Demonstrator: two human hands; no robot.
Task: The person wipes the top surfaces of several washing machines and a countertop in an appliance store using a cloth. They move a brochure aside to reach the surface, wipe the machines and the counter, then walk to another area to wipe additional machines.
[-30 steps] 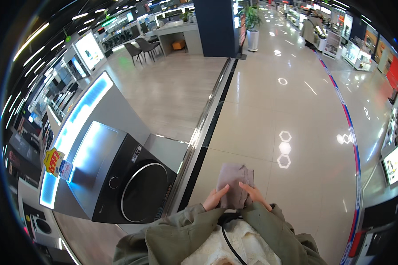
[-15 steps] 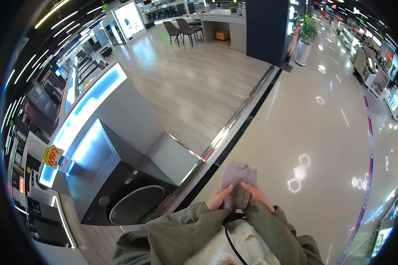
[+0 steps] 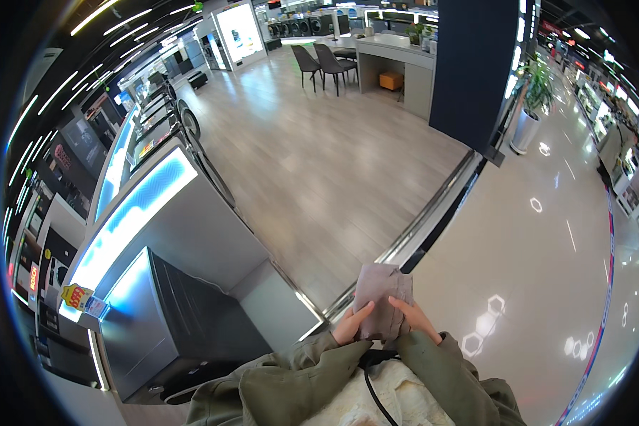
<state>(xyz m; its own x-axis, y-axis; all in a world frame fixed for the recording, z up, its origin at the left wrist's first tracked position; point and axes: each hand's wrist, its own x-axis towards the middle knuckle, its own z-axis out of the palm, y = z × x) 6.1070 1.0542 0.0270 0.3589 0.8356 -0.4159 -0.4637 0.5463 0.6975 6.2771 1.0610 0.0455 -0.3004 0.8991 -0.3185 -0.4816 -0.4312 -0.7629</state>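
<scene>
A folded greyish-mauve cloth point(image 3: 383, 295) is held up in front of my body, its layers showing at the right edge. My left hand point(image 3: 352, 323) grips its lower left side, thumb lying across the front. On the lower right side my right hand point(image 3: 414, 319) holds it too, its thumb pressed on the front face. The fingers behind the cloth are hidden. Both arms are in olive-green sleeves point(image 3: 433, 355), bent close to me.
At my left stands a dark front-loading washing machine point(image 3: 206, 312) beside a lit display counter point(image 3: 142, 213). A metal floor edge point(image 3: 433, 206) divides wood-look flooring from glossy tiles. Ahead are a dark pillar point(image 3: 473, 78), a potted plant point(image 3: 527, 131), chairs point(image 3: 334, 60) and a desk point(image 3: 397, 53).
My viewpoint has moved forward along the floor edge. The washing machine has slid lower and nearer, and the pillar and plant sit further right. Both hands keep the same hold on the cloth.
</scene>
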